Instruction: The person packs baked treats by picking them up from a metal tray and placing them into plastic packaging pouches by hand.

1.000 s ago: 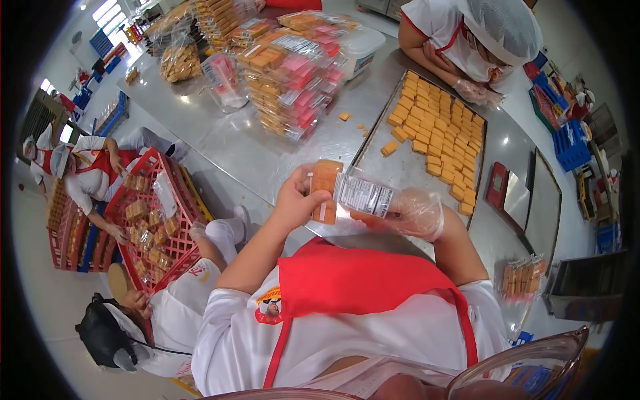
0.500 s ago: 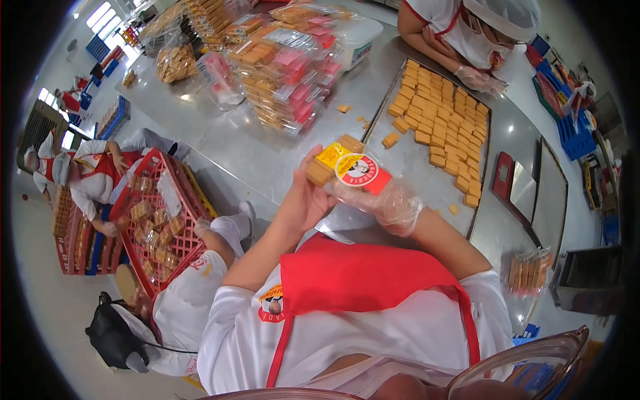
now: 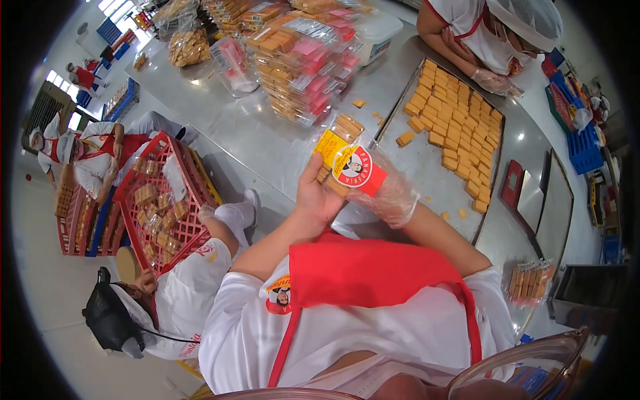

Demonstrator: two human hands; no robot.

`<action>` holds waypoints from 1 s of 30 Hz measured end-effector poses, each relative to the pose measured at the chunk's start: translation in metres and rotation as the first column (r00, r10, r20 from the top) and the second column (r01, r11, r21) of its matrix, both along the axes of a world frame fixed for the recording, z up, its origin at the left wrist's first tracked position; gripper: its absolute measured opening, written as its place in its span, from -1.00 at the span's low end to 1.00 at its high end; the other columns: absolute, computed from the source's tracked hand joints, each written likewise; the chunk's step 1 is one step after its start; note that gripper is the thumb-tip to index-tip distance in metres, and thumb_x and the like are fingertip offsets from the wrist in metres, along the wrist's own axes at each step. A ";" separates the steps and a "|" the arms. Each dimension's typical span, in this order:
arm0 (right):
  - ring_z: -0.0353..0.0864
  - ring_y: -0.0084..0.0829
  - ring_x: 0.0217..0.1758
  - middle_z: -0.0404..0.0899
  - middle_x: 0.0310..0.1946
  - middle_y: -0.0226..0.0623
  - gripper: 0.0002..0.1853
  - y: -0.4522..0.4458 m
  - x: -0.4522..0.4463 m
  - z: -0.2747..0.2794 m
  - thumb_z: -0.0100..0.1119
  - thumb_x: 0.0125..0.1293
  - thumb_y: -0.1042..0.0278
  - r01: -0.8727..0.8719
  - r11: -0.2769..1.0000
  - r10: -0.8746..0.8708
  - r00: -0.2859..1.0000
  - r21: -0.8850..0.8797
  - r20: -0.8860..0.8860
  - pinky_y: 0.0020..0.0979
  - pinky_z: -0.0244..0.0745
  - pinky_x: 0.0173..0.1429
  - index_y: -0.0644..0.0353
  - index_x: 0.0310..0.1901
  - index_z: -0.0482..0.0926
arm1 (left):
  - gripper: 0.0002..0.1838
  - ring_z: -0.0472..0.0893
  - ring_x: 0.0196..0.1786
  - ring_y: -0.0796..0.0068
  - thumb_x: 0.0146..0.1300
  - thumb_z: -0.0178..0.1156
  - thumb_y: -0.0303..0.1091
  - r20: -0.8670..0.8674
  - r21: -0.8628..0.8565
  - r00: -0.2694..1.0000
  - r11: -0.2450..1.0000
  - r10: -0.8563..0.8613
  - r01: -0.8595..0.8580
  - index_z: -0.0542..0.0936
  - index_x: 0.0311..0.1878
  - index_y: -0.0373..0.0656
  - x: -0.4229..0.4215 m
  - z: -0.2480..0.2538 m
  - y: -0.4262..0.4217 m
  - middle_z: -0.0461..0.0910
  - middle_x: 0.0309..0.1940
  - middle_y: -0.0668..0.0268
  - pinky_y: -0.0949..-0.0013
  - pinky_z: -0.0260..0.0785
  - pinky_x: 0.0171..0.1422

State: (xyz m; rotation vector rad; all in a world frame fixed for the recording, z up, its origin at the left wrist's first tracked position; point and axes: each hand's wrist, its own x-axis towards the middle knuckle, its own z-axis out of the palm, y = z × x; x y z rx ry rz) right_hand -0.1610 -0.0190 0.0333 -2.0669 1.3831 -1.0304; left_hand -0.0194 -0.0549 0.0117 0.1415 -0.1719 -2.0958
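Note:
A clear plastic bag of biscuits (image 3: 350, 125) with a yellow, red and white label is up in front of my red apron. My left hand (image 3: 319, 198), bare, grips its near left side, thumb on the front by the yellow label. On the right, my right hand (image 3: 390, 198) in a clear plastic glove holds the bag's other end; its fingers are mostly hidden by the label and film, and I cannot tell whether they are inside or behind it. Beyond the hands, a metal tray (image 3: 427, 183) bears rows of golden rectangular biscuits (image 3: 460, 127).
A stack of packed biscuit bags (image 3: 300, 73) stands at the back, beside a white tub (image 3: 377, 37). A co-worker's arms (image 3: 467, 63) rest at the tray's far side. A red scale (image 3: 512, 190) lies right. Left are a red crate (image 3: 137, 230) with packs and other people.
The bag has turned more upright, and its label faces me more fully. My left hand has shifted slightly, its thumb now on the label. The view has moved a little.

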 end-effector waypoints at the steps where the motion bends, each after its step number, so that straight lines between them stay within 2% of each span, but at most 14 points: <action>1: 0.36 -0.22 0.00 0.36 -0.05 -0.19 -0.39 0.000 0.002 0.004 0.34 -0.11 0.28 0.016 0.999 -0.014 0.999 -0.045 0.046 -0.34 0.32 0.04 0.20 0.03 0.34 | -0.54 0.34 0.15 0.19 0.24 -0.11 -0.18 0.044 -0.016 0.999 1.000 0.017 -0.016 0.24 0.17 -0.16 0.000 0.001 0.000 0.33 0.11 0.16 0.08 0.13 0.26; 3: 0.41 -0.34 -0.04 0.37 -0.07 -0.19 -0.43 0.002 0.009 0.015 0.33 -0.06 0.36 0.055 0.990 -0.036 0.989 -0.127 0.144 -0.41 0.36 0.00 0.24 0.02 0.33 | -0.53 0.35 0.14 0.20 0.22 -0.09 -0.17 0.039 -0.022 0.999 1.000 0.000 0.000 0.26 0.15 -0.19 0.004 -0.002 -0.004 0.35 0.09 0.16 0.09 0.14 0.24; 5: 0.41 -0.38 -0.03 0.36 -0.05 -0.21 -0.44 -0.003 0.007 -0.002 0.33 -0.07 0.38 -0.011 0.997 0.027 0.975 -0.070 0.220 -0.41 0.36 0.00 0.24 0.01 0.34 | -0.53 0.37 0.11 0.20 0.22 -0.09 -0.15 0.020 -0.022 1.000 1.000 -0.009 0.009 0.27 0.14 -0.20 0.006 -0.004 -0.004 0.37 0.07 0.15 0.10 0.17 0.22; 8: 0.41 -0.44 -0.05 0.38 -0.07 -0.26 -0.47 -0.009 0.003 -0.006 0.32 -0.07 0.42 -0.114 0.989 0.128 0.978 -0.090 0.163 -0.44 0.36 0.00 0.25 -0.01 0.35 | -0.53 0.41 0.07 0.22 0.23 -0.12 -0.12 -0.001 -0.030 1.000 1.000 -0.006 0.005 0.27 0.13 -0.20 0.007 -0.004 -0.003 0.39 0.04 0.14 0.12 0.23 0.19; 10: 0.44 -0.44 -0.10 0.42 -0.12 -0.27 -0.53 -0.006 0.004 0.002 0.29 -0.04 0.42 -0.152 0.987 0.136 0.959 0.047 0.250 -0.45 0.37 -0.02 0.25 -0.05 0.38 | -0.53 0.42 0.06 0.22 0.23 -0.12 -0.11 0.045 -0.044 0.999 0.999 0.008 -0.006 0.27 0.13 -0.19 0.011 -0.003 -0.001 0.40 0.03 0.15 0.13 0.23 0.18; 12: 0.48 -0.41 -0.17 0.48 -0.20 -0.25 -0.61 -0.004 0.010 0.020 0.23 0.01 0.40 -0.241 0.916 0.050 0.863 0.322 0.503 -0.44 0.39 -0.05 0.25 -0.09 0.41 | -0.53 0.42 0.06 0.23 0.23 -0.11 -0.13 0.079 -0.022 0.994 0.997 0.079 -0.077 0.26 0.14 -0.18 0.014 -0.004 0.006 0.40 0.03 0.17 0.13 0.23 0.18; 13: 0.48 -0.34 -0.22 0.49 -0.25 -0.21 -0.68 -0.006 0.011 0.025 0.18 0.03 0.37 -0.285 0.913 0.186 0.927 0.293 0.325 -0.41 0.39 -0.09 0.22 -0.14 0.43 | -0.53 0.42 0.06 0.23 0.23 -0.10 -0.13 0.103 -0.027 0.986 0.992 0.129 -0.127 0.26 0.14 -0.18 0.017 -0.003 0.008 0.40 0.03 0.18 0.14 0.23 0.18; 15: 0.48 -0.20 -0.30 0.50 -0.35 -0.14 -0.78 -0.019 0.006 0.033 0.07 0.06 0.30 -0.377 0.903 0.403 0.910 0.208 -0.100 -0.35 0.40 -0.16 0.16 -0.24 0.46 | -0.55 0.42 0.06 0.26 0.22 -0.06 -0.19 0.151 -0.191 0.948 0.949 0.279 -0.249 0.25 0.14 -0.17 0.022 -0.007 0.009 0.41 0.02 0.21 0.16 0.24 0.18; 17: 0.50 -0.16 -0.34 0.52 -0.42 -0.16 -0.79 -0.014 0.004 0.026 0.07 0.05 0.28 -0.298 0.903 0.358 0.920 0.308 -0.161 -0.29 0.40 -0.20 0.13 -0.26 0.47 | -0.54 0.43 0.05 0.27 0.20 -0.01 -0.24 0.150 -0.174 0.937 0.941 0.316 -0.289 0.24 0.14 -0.18 0.026 -0.005 0.009 0.42 0.01 0.21 0.18 0.25 0.17; 20: 0.50 -0.12 -0.35 0.52 -0.42 -0.16 -0.79 -0.024 0.004 0.033 0.06 0.03 0.33 -0.301 0.942 0.331 0.898 0.146 -0.290 -0.25 0.41 -0.24 0.12 -0.25 0.48 | -0.53 0.44 0.04 0.28 0.17 0.03 -0.30 0.091 -0.183 0.943 0.936 0.320 -0.300 0.24 0.15 -0.19 0.024 0.003 0.007 0.42 0.00 0.20 0.20 0.27 0.16; 23: 0.50 -0.11 -0.37 0.52 -0.42 -0.16 -0.79 -0.028 0.006 0.030 0.05 0.02 0.36 -0.312 0.895 0.227 0.934 -0.319 -0.275 -0.23 0.42 -0.27 0.09 -0.25 0.50 | -0.52 0.45 0.02 0.29 0.15 0.06 -0.34 0.039 -0.246 0.942 0.917 0.333 -0.314 0.24 0.15 -0.19 0.029 0.013 0.003 0.42 -0.01 0.19 0.22 0.29 0.15; 26: 0.54 -0.24 -0.25 0.55 -0.35 -0.20 -0.78 -0.027 0.011 0.033 0.09 0.04 0.44 -0.325 0.938 0.268 0.900 -0.121 -0.344 -0.38 0.42 -0.13 0.20 -0.22 0.52 | -0.51 0.47 0.01 0.29 0.13 0.09 -0.37 0.008 -0.301 0.930 0.888 0.368 -0.349 0.24 0.14 -0.17 0.032 0.022 0.001 0.43 -0.02 0.19 0.24 0.31 0.14; 28: 0.53 -0.22 -0.32 0.53 -0.39 -0.20 -0.73 -0.028 0.003 0.011 0.05 0.05 0.37 -0.288 0.956 0.264 0.926 -0.051 -0.270 -0.32 0.43 -0.25 0.09 -0.16 0.49 | -0.52 0.48 -0.01 0.32 0.10 0.13 -0.40 0.022 -0.235 0.950 0.925 0.313 -0.299 0.27 0.12 -0.15 0.032 0.017 0.004 0.44 -0.04 0.21 0.26 0.34 0.12; 30: 0.52 -0.28 -0.28 0.52 -0.33 -0.22 -0.68 -0.032 0.010 0.000 0.04 0.07 0.35 -0.263 0.964 0.257 0.961 -0.043 -0.107 -0.34 0.42 -0.24 0.07 -0.08 0.45 | -0.53 0.48 -0.01 0.33 0.10 0.14 -0.39 0.027 -0.187 0.961 0.946 0.276 -0.266 0.28 0.10 -0.15 0.029 0.003 0.005 0.45 -0.05 0.22 0.27 0.34 0.12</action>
